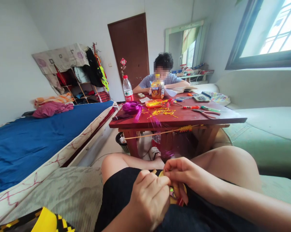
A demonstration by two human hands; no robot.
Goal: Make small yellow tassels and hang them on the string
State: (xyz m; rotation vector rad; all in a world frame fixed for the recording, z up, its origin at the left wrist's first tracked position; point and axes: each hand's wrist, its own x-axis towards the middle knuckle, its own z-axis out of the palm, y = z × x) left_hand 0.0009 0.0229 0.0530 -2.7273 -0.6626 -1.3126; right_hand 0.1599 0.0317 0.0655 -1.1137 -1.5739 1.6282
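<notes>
Over my lap, my left hand [152, 193] is closed, its fingers curled around a small yellow piece [161, 174]. My right hand [184, 174] meets it from the right, thumb and forefinger pinched at the same piece. Below the fingers, a yellow and red item with a colored patch [180, 201] shows in part against the dark shorts. Its kind is unclear, as the hands cover much of it.
On the red table [201, 119] lie purple thread [132, 108], yellow sticks [162, 112], an orange tray [153, 103] and pliers [206, 113]. Bottles [127, 90] stand behind. A thin stick [157, 132] runs along the near edge. A person [147, 82] sits opposite. A bed [51, 129] is left.
</notes>
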